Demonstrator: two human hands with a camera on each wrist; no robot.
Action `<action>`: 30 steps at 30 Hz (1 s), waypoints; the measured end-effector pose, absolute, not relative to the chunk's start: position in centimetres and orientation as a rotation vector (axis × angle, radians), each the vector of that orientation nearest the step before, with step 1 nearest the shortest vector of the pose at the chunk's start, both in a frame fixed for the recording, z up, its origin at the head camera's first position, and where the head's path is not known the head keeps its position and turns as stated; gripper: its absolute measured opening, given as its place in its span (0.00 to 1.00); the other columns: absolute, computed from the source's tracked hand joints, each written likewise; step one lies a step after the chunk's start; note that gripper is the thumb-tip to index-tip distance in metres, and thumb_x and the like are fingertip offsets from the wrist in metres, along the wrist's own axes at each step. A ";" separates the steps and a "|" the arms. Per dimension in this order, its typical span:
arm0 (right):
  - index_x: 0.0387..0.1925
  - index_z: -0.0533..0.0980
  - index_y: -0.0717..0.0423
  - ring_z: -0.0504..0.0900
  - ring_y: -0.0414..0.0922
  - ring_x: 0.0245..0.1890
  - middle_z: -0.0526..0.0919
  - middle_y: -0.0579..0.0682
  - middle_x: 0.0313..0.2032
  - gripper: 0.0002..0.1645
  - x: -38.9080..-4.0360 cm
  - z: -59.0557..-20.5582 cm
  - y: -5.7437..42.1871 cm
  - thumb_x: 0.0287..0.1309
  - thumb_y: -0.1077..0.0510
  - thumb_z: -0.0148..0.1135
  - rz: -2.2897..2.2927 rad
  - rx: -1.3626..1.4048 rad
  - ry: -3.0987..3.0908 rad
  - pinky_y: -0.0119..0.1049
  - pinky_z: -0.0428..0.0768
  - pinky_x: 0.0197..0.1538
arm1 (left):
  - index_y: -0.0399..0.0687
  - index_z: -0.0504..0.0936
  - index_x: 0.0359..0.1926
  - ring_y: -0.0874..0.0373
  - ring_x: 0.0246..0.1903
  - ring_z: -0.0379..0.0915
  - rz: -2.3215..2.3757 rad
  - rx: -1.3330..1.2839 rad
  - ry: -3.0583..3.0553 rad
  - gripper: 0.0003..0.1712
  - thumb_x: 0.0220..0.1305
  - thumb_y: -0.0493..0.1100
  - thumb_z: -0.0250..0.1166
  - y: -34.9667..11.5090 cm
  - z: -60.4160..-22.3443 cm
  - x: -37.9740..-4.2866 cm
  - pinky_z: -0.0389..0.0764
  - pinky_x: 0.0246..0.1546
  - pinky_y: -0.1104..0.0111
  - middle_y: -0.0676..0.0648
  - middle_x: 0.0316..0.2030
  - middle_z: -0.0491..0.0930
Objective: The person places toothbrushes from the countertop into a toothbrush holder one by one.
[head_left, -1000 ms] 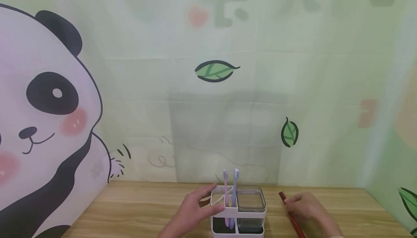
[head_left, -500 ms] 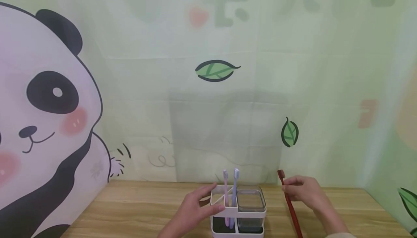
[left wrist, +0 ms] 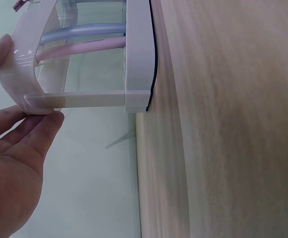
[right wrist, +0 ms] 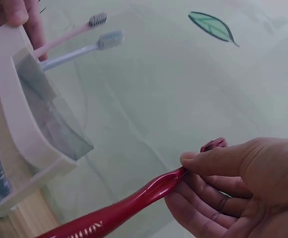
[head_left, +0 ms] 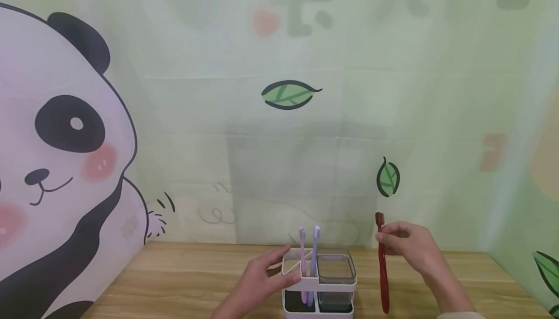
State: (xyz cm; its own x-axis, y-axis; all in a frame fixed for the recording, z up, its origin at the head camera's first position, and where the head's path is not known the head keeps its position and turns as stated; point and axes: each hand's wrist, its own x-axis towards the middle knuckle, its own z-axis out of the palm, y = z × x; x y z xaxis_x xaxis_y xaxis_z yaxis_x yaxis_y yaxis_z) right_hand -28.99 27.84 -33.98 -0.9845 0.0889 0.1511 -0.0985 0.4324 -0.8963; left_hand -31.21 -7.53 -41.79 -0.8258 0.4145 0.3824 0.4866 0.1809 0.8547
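Observation:
A white toothbrush holder [head_left: 338, 288] stands on the wooden table, and my left hand [head_left: 257, 280] grips its upper frame at the left corner. In the left wrist view the thumb lies on one side of the frame [left wrist: 27, 69], the fingers on the other. A pink toothbrush [head_left: 303, 253] and a blue-purple toothbrush [head_left: 314, 260] stand in one compartment, bristles up. To the right, my right hand [head_left: 412, 243] pinches a dark red toothbrush [head_left: 384, 280] just below its head. That brush hangs nearly upright, apart from the holder. Pale lettering shows on its handle [right wrist: 119, 210].
A clear square cup [head_left: 336, 278] sits in the holder's right compartment. Divided slots [head_left: 293, 263] are at its left. Behind the wooden table [head_left: 174, 280] hangs a pale green cloth [head_left: 297, 163] printed with leaves and a panda [head_left: 65, 188].
My right hand has raised the red toothbrush from low over the table, swinging it from slanted to almost vertical. The left hand and the holder have stayed in place.

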 end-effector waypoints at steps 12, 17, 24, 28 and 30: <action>0.52 0.82 0.65 0.91 0.48 0.42 0.90 0.52 0.44 0.25 -27.6 -32.3 26.4 0.68 0.48 0.74 1.650 0.052 -2.401 0.56 0.84 0.62 | 0.32 0.73 0.73 0.36 0.66 0.74 -1.749 -0.912 -2.344 0.40 0.67 0.45 0.77 -7.4 -41.8 -31.2 0.83 0.61 0.54 0.32 0.67 0.76; 0.52 0.82 0.65 0.90 0.46 0.41 0.90 0.52 0.44 0.25 -27.2 -31.8 25.4 0.68 0.49 0.74 1.670 0.063 -2.360 0.45 0.87 0.57 | 0.32 0.73 0.73 0.36 0.66 0.74 -1.753 -0.910 -2.346 0.40 0.67 0.45 0.77 -7.4 -41.8 -31.1 0.84 0.60 0.55 0.32 0.67 0.76; 0.55 0.81 0.67 0.90 0.45 0.40 0.90 0.54 0.46 0.25 -26.9 -31.5 23.9 0.68 0.51 0.74 1.699 0.083 -2.265 0.31 0.86 0.52 | 0.33 0.73 0.73 0.36 0.66 0.74 -1.766 -0.904 -2.348 0.39 0.67 0.44 0.77 -7.4 -41.8 -31.1 0.83 0.61 0.54 0.33 0.67 0.76; 0.55 0.81 0.67 0.91 0.45 0.39 0.90 0.53 0.44 0.23 -26.7 -31.5 22.9 0.69 0.53 0.74 1.733 0.094 -2.202 0.28 0.85 0.51 | 0.33 0.73 0.73 0.36 0.66 0.73 -1.773 -0.899 -2.355 0.39 0.67 0.44 0.77 -7.4 -41.8 -31.1 0.83 0.61 0.55 0.33 0.67 0.76; 0.54 0.81 0.67 0.91 0.45 0.39 0.90 0.53 0.43 0.23 -26.7 -31.5 22.3 0.68 0.53 0.74 1.749 0.094 -2.168 0.27 0.85 0.51 | 0.32 0.73 0.73 0.36 0.66 0.73 -1.771 -0.896 -2.356 0.40 0.67 0.44 0.77 -7.4 -41.8 -31.2 0.83 0.61 0.55 0.33 0.67 0.76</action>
State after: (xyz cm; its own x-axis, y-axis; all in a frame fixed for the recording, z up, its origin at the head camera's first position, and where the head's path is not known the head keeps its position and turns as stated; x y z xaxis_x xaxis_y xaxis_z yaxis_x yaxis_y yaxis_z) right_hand -26.65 22.32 -31.47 -0.9355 0.1670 0.3113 -0.2689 0.2347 -0.9341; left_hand -31.17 -7.42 -41.77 -0.8291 0.4095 0.3807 0.4795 0.1704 0.8608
